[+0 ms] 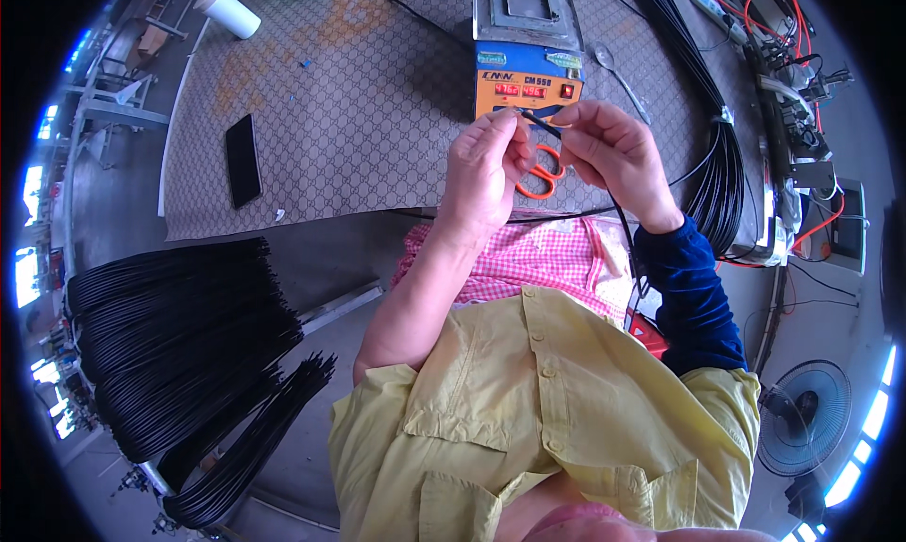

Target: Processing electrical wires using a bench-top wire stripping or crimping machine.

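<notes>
We are holding a thin black cable [543,125] up between both hands, just in front of the orange-fronted bench machine [527,65] with its lit red display. Our left hand [483,169] is pinching the cable's end between thumb and fingertips, and our right hand [612,150] is pinching it just beside, so the two hands are sitting close together, nearly touching, each clamped on the cable. From our right hand the cable is trailing down past the dark blue sleeve [694,296] toward our lap. Orange-handled scissors [540,176] are lying on the patterned table mat [359,117] directly beneath our hands. A black phone [243,160] is resting well apart on the mat's left side, and a white cylinder [227,10] is lying near the far left corner. Bundles of black cables [179,344] are hanging at our lower left, and another bundle [722,164] is draping along the table's right.
</notes>
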Demonstrator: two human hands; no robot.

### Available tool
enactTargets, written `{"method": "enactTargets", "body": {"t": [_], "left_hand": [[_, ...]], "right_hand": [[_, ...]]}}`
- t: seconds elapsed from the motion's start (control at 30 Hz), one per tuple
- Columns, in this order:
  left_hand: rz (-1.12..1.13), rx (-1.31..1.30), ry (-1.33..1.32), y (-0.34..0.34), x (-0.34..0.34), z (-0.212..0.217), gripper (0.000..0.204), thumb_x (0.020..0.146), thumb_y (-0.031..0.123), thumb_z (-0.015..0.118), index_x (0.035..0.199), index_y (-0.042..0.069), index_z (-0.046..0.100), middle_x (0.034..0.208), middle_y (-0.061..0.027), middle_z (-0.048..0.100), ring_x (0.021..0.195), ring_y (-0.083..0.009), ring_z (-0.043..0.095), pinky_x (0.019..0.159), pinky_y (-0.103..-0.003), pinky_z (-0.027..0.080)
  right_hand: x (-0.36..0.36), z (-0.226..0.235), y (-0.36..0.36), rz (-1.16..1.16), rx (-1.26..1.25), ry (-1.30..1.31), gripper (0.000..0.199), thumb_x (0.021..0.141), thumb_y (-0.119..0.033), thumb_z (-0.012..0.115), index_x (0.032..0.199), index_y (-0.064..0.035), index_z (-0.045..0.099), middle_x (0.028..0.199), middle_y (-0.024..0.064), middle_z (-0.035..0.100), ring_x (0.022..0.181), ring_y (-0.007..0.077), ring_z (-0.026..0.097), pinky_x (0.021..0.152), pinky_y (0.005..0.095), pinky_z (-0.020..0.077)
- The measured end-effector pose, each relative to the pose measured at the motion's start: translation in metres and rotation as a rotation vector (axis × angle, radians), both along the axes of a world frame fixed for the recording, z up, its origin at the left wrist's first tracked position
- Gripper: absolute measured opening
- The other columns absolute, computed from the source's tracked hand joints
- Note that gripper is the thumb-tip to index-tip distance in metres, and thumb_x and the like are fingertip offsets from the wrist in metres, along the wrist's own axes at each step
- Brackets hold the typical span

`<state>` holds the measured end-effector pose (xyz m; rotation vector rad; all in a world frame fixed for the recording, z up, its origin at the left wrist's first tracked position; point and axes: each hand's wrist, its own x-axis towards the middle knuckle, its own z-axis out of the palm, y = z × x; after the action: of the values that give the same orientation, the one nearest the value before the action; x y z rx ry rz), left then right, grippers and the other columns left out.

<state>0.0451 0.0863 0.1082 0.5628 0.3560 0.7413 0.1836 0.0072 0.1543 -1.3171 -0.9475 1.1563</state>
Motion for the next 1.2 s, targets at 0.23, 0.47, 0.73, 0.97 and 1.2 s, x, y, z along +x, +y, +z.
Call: {"method": "enactTargets", "body": {"t": [0.23, 0.47, 0.73, 0.97, 1.2], "left_hand": [[0.009, -0.125, 0.037, 0.011, 0.01, 0.0, 0.018, 0.087, 0.02, 0.048, 0.082, 0.004, 0.054, 0.07, -0.0018, 0.052, 0.06, -0.0098, 0.049, 0.056, -0.022, 0.04], [-0.024, -0.146, 0.19, 0.004, 0.0, -0.037, 0.014, 0.087, 0.017, 0.049, 0.089, 0.004, 0.052, 0.072, -0.001, 0.052, 0.058, -0.0068, 0.048, 0.051, -0.019, 0.037], [-0.006, -0.09, 0.34, -0.007, -0.012, -0.063, 0.01, 0.085, 0.012, 0.052, 0.089, 0.002, 0.051, 0.068, 0.0, 0.05, 0.056, -0.0056, 0.044, 0.051, -0.017, 0.034], [0.001, -0.136, 0.349, -0.008, -0.014, -0.07, 0.011, 0.084, 0.014, 0.054, 0.087, 0.004, 0.052, 0.068, 0.0009, 0.051, 0.055, -0.004, 0.045, 0.05, -0.016, 0.035], [-0.002, -0.149, 0.363, -0.008, -0.015, -0.072, 0.011, 0.084, 0.013, 0.053, 0.088, 0.003, 0.052, 0.068, 0.0008, 0.051, 0.055, -0.0041, 0.044, 0.05, -0.016, 0.034]], "right_hand": [[0.023, 0.008, 0.037, -0.064, 0.03, -0.256, 0.013, 0.083, -0.005, 0.051, 0.094, 0.0005, 0.053, 0.066, 0.0012, 0.055, 0.05, 0.0011, 0.046, 0.041, 0.0145, 0.0339], [0.069, -0.013, 0.088, -0.186, 0.07, -0.563, 0.016, 0.08, -0.008, 0.052, 0.092, 0.0023, 0.054, 0.064, 0.0054, 0.058, 0.05, 0.0065, 0.052, 0.046, 0.0192, 0.0417], [0.092, -0.034, 0.12, -0.208, -0.022, -0.834, 0.015, 0.08, -0.01, 0.054, 0.091, -0.0002, 0.055, 0.063, 0.0054, 0.058, 0.051, 0.0085, 0.053, 0.046, 0.0212, 0.0428], [0.097, -0.038, 0.131, -0.191, -0.096, -0.87, 0.014, 0.081, -0.01, 0.053, 0.09, -0.0005, 0.055, 0.064, 0.0054, 0.057, 0.051, 0.0084, 0.053, 0.046, 0.0217, 0.0429], [0.098, -0.036, 0.133, -0.19, -0.095, -0.896, 0.013, 0.08, -0.01, 0.053, 0.09, -0.0009, 0.055, 0.063, 0.0045, 0.057, 0.051, 0.0083, 0.053, 0.046, 0.0214, 0.0433]]}}
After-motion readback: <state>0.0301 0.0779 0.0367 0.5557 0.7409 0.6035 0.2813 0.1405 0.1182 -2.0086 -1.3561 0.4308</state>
